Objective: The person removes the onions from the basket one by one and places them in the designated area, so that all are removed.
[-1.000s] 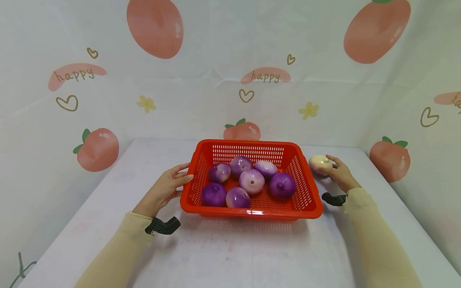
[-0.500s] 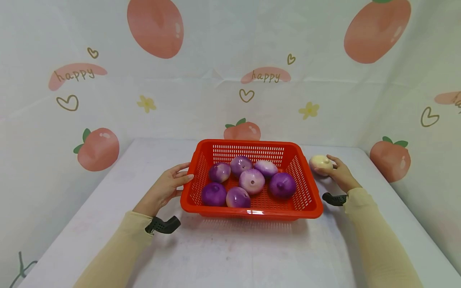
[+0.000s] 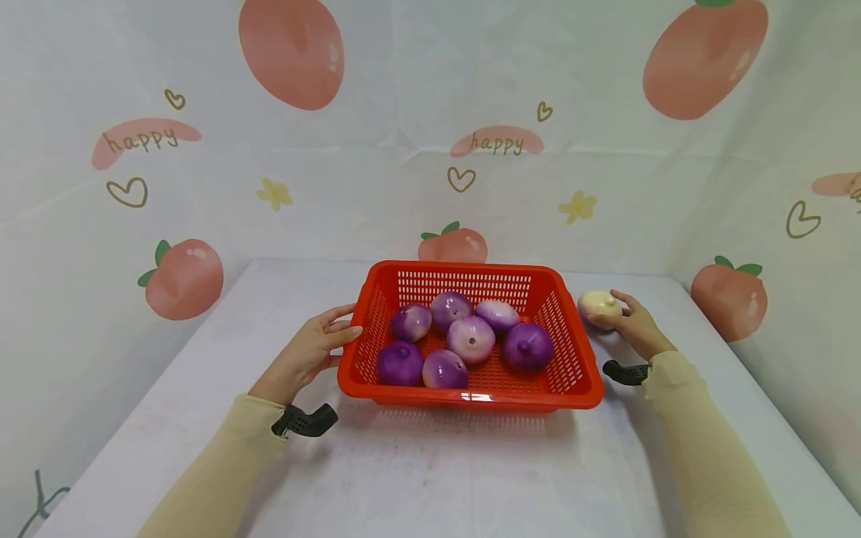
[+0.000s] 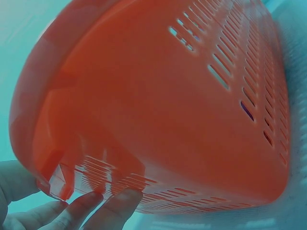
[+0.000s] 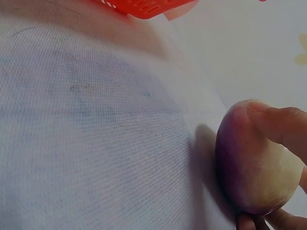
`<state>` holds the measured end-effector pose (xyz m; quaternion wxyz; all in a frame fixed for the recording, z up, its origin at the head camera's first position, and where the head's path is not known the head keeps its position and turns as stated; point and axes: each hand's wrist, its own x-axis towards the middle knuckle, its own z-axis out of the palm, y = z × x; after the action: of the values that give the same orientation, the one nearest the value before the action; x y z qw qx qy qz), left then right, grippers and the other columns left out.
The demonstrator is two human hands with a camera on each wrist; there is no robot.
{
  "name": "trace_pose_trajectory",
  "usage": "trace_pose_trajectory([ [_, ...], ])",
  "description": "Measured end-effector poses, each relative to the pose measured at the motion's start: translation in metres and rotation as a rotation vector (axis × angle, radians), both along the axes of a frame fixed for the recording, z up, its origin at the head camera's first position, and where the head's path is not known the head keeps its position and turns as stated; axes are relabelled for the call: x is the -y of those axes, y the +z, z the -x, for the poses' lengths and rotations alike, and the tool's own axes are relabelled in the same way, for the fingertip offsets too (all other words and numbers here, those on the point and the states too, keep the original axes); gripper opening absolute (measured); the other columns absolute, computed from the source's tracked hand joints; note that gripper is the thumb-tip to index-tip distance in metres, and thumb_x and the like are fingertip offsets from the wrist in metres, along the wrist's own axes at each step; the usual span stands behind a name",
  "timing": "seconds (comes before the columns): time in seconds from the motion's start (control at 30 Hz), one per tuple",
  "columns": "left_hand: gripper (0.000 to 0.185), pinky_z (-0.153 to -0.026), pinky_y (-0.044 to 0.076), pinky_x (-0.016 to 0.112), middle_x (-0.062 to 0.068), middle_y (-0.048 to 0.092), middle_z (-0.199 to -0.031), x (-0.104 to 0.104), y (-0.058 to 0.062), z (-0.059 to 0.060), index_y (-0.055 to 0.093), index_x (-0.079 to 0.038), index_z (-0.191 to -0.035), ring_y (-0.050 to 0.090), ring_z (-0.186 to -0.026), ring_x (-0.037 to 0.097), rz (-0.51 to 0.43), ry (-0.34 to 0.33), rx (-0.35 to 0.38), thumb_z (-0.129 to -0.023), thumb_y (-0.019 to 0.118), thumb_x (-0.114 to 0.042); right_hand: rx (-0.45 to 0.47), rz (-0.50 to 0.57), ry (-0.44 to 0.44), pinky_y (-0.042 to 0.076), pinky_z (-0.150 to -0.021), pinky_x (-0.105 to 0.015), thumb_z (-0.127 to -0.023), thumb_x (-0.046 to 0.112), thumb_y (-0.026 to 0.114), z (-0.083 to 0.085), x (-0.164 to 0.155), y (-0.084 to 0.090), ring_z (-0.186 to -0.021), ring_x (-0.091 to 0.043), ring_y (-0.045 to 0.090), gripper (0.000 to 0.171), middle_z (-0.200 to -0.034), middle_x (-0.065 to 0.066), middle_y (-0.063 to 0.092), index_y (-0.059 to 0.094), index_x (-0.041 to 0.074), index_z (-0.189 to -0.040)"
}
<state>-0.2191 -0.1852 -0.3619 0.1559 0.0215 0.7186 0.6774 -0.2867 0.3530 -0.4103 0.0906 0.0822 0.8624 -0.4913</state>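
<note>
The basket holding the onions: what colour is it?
Red basket, a slotted plastic one; the head view shows it best.

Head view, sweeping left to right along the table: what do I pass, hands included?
Left hand → red basket holding the purple onions → pale onion → right hand.

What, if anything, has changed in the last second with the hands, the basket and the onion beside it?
Nothing has visibly changed. The right hand still holds the pale onion on the table to the right of the red basket, the left hand still rests against the basket's left side, and the seven purple onions lie inside as before.
</note>
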Motion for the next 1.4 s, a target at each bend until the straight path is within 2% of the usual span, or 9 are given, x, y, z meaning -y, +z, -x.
trace_pose_trajectory([
  [0.3,0.067,-0.084,0.057,0.043,0.027,0.043,-0.145,0.0,0.0,0.0,0.025,-0.008,-0.153,0.065,-0.1,0.014,0.003,0.003,-0.002,-0.097,0.059,-0.019,-0.072,0.057,0.045,0.02,-0.114,-0.062,-0.094,0.036,0.06,-0.006,-0.008,0.01,-0.141,-0.052,0.018,0.094,-0.152,-0.041,0.009,-0.006,0.006,-0.154],
  [0.43,0.066,-0.084,0.057,0.042,0.026,0.043,-0.145,0.0,0.0,0.0,0.025,-0.008,-0.153,0.065,-0.099,0.013,0.004,0.003,0.0,-0.097,0.059,-0.018,-0.096,0.073,0.029,0.018,-0.115,-0.061,-0.095,0.036,0.059,-0.008,-0.013,0.025,-0.142,-0.051,0.013,0.095,-0.154,-0.037,0.004,-0.008,0.005,-0.154],
  [0.67,0.066,-0.083,0.058,0.041,0.026,0.044,-0.144,0.001,0.0,0.001,0.024,-0.008,-0.153,0.065,-0.097,0.013,-0.006,-0.001,0.001,-0.097,0.058,-0.017,-0.198,0.086,0.04,0.018,-0.117,-0.057,-0.097,0.039,0.055,-0.017,-0.004,0.061,-0.143,-0.041,0.021,0.085,-0.159,-0.027,0.008,-0.001,0.012,-0.156],
  [0.9,0.068,-0.082,0.058,0.041,0.027,0.043,-0.145,0.002,-0.001,0.001,0.024,-0.007,-0.153,0.065,-0.097,0.013,-0.007,-0.007,-0.001,-0.096,0.059,-0.019,-0.333,0.235,0.089,0.012,-0.119,-0.057,-0.098,0.027,0.057,-0.037,0.04,0.102,-0.138,-0.03,0.033,0.068,-0.156,-0.017,0.025,0.02,0.024,-0.155],
  [1.0,0.068,-0.082,0.058,0.041,0.027,0.043,-0.145,0.002,-0.001,0.001,0.024,-0.007,-0.153,0.066,-0.097,0.013,-0.006,-0.01,-0.002,-0.097,0.059,-0.019,-0.405,0.294,0.149,0.031,-0.116,-0.038,-0.096,0.019,0.06,-0.048,0.067,0.113,-0.128,-0.018,0.045,0.06,-0.145,-0.008,0.042,0.034,0.023,-0.15],
  [1.07,0.067,-0.082,0.058,0.041,0.027,0.043,-0.145,0.002,-0.001,0.0,0.024,-0.007,-0.153,0.066,-0.096,0.013,-0.006,-0.011,-0.002,-0.097,0.059,-0.019,-0.445,0.322,0.208,0.042,-0.105,-0.023,-0.096,0.015,0.06,-0.054,0.085,0.118,-0.121,-0.01,0.051,0.056,-0.137,-0.001,0.049,0.04,0.021,-0.147],
  [1.13,0.067,-0.082,0.058,0.041,0.027,0.043,-0.144,0.002,-0.001,0.001,0.024,-0.007,-0.153,0.066,-0.096,0.013,-0.01,-0.014,-0.003,-0.097,0.059,-0.019,-0.467,0.328,0.263,0.048,-0.092,-0.014,-0.095,0.012,0.06,-0.06,0.102,0.12,-0.116,-0.005,0.054,0.054,-0.134,0.003,0.052,0.043,0.02,-0.145],
  [1.27,0.067,-0.082,0.058,0.041,0.027,0.045,-0.143,0.002,-0.001,0.001,0.024,-0.007,-0.153,0.066,-0.096,0.013,-0.019,-0.018,-0.006,-0.097,0.058,-0.019,-0.452,0.305,0.356,0.05,-0.091,-0.017,-0.095,0.011,0.061,-0.073,0.136,0.118,-0.12,-0.013,0.055,0.054,-0.14,-0.01,0.05,0.043,0.019,-0.145],
  [1.4,0.066,-0.082,0.058,0.041,0.027,0.044,-0.143,0.003,-0.002,0.002,0.024,-0.007,-0.153,0.066,-0.096,0.013,-0.019,-0.016,-0.004,-0.097,0.058,-0.019,-0.399,0.307,0.422,0.051,-0.094,-0.022,-0.092,0.012,0.065,-0.082,0.164,0.108,-0.122,-0.021,0.056,0.055,-0.14,-0.016,0.05,0.045,0.017,-0.143],
])
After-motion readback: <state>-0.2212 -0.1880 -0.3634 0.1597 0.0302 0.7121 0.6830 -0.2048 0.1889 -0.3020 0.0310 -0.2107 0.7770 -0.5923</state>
